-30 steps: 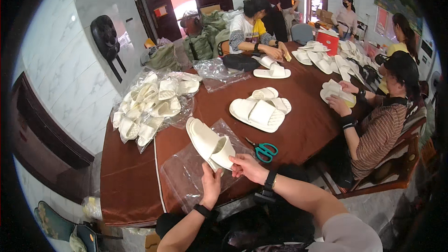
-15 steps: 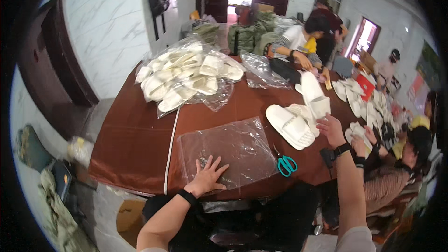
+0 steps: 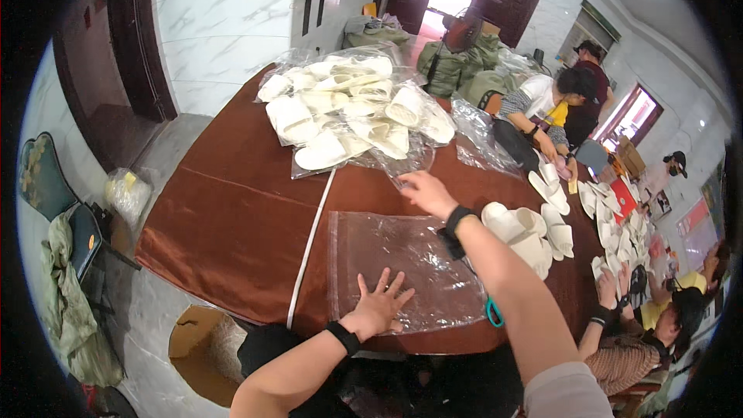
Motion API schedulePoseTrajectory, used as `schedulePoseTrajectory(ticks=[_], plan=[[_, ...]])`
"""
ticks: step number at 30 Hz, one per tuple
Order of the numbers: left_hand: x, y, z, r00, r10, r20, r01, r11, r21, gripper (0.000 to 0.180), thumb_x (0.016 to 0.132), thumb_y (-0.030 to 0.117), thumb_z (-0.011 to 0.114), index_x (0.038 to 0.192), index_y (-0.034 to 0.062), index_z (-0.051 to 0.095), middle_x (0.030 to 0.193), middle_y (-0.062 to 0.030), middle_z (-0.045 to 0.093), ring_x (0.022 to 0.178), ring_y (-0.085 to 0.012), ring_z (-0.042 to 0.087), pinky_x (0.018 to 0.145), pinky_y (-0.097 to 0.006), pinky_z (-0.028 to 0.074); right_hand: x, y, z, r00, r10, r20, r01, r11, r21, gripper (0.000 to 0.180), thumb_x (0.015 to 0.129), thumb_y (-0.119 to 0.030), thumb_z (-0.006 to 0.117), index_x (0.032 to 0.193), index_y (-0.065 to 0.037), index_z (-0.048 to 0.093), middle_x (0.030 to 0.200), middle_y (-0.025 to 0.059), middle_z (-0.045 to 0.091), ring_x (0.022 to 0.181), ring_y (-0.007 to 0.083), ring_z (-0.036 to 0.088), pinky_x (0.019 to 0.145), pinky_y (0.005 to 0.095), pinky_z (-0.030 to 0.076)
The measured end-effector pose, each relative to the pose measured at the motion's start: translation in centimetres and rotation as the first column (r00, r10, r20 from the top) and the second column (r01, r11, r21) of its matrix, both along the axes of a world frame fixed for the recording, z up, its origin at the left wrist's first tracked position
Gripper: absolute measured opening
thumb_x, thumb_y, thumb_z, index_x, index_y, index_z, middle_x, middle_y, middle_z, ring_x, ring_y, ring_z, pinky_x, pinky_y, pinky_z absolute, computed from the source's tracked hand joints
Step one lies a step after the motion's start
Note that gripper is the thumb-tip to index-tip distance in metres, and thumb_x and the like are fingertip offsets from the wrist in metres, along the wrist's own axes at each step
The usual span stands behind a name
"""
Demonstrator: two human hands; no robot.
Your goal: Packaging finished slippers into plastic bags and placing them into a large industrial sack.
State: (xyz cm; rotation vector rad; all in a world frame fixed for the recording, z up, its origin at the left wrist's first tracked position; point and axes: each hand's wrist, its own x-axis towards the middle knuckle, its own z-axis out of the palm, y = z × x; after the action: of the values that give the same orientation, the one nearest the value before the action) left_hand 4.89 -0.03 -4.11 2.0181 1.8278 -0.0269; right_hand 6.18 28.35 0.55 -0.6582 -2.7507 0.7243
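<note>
My left hand [image 3: 381, 303] lies flat with spread fingers on a clear plastic bag [image 3: 445, 294], pressing it to the brown-covered table [image 3: 224, 220]. My right hand [image 3: 430, 193] reaches across above the bag's far edge, fingers loosely bent and apart. Its fingertips are at the loose plastic edge of a heap of bagged white slippers [image 3: 337, 147]; whether they touch it I cannot tell. Unbagged white slippers [image 3: 517, 226] lie beyond my right forearm. One teal handle of the scissors [image 3: 494, 312] shows beside that forearm; the rest is hidden.
A white cord [image 3: 311, 251] runs across the table. An opened cardboard box [image 3: 197, 340] stands on the floor at lower left, with a chair [image 3: 58, 193] behind it. Co-workers sit along the right side, one [image 3: 658, 325] handling slippers. More white slippers [image 3: 619, 217] lie there.
My right hand has left the white slippers and swung left toward the bagged heap. My left hand has stayed flat on the bag. The view has turned to the left.
</note>
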Motion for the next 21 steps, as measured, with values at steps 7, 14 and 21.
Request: schedulePoseTrajectory(ticks=[7, 14, 21], plan=[[-0.7, 0.0, 0.1, 1.000, -0.008, 0.017, 0.009, 0.998, -0.058, 0.088, 0.080, 0.050, 0.067, 0.151, 0.0246, 0.022, 0.159, -0.0133, 0.004, 0.145, -0.0412, 0.001, 0.098, -0.080, 0.016, -5.5, 3.0, -3.7, 0.959, -0.113, 0.260, 0.126, 0.991, -0.033, 0.042, 0.078, -0.026, 0.064, 0.110, 0.001, 0.062, 0.117, 0.0240, 0.060, 0.106, 0.0389, 0.058, 0.090, 0.0454, 0.046], [-0.7, 0.4, 0.8, 0.996, 0.025, 0.083, -0.023, 1.000, -0.017, 0.084, 0.080, 0.053, 0.065, 0.149, 0.0230, 0.028, 0.158, -0.0134, 0.010, 0.145, -0.0405, 0.004, 0.100, -0.079, 0.015, 5.1, 8.3, 7.5, 0.936, -0.328, -0.127, 0.351, 0.860, 0.371, 0.032, 0.077, -0.031, 0.071, 0.097, -0.007, 0.066, 0.085, 0.0213, 0.067, 0.087, 0.0389, 0.064, 0.079, 0.0445, 0.049], [-0.3, 0.4, -0.8, 0.997, 0.071, 0.045, -0.070, 0.998, -0.005, 0.079, 0.081, 0.053, 0.065, 0.147, 0.0265, 0.032, 0.158, -0.0107, 0.012, 0.145, -0.0386, 0.006, 0.099, -0.080, 0.016, 10.9, 7.0, 14.6, 0.843, -0.480, -0.245, 0.538, 0.759, 0.367, 0.029, 0.083, -0.032, 0.064, 0.094, -0.005, 0.069, 0.082, 0.0193, 0.068, 0.084, 0.0368, 0.065, 0.076, 0.0432, 0.050]])
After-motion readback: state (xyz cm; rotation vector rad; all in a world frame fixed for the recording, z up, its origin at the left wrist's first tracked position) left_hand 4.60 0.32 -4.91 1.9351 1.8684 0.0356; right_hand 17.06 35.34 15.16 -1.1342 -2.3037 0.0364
